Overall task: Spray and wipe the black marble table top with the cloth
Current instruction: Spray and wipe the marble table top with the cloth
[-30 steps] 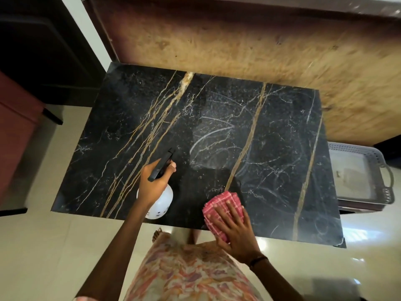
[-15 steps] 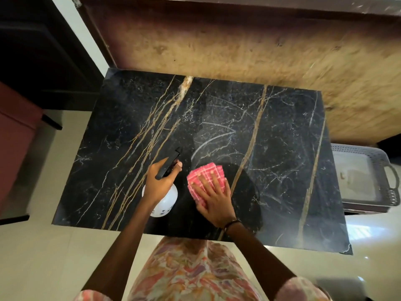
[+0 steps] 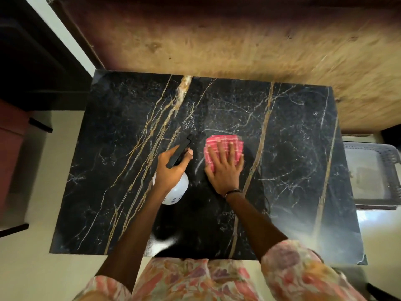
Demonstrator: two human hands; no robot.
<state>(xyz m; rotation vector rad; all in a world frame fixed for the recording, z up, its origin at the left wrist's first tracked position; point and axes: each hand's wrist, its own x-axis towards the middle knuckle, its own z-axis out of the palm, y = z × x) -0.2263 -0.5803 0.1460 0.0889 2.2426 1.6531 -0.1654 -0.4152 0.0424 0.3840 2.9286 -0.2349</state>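
Observation:
The black marble table top (image 3: pixel 293 148) with gold and white veins fills the middle of the view. My left hand (image 3: pixel 171 170) grips a white spray bottle (image 3: pixel 178 192) by its black trigger head, held just above the table left of centre. My right hand (image 3: pixel 225 168) lies flat, fingers spread, pressing a folded pink checked cloth (image 3: pixel 219 144) onto the marble near the centre. The cloth's far edge sticks out beyond my fingertips. Faint curved wipe streaks show around the cloth.
A worn wooden board (image 3: pixel 238 44) runs along the table's far edge. A grey plastic basket (image 3: pixel 373 174) stands to the right of the table. Dark furniture (image 3: pixel 32 61) and a reddish piece (image 3: pixel 10 148) stand at the left. Pale floor tiles (image 3: pixel 32 257) surround the table.
My right hand has slid the pink cloth from the near edge away from me toward the table's centre. The left hand with the bottle has moved slightly farther in too.

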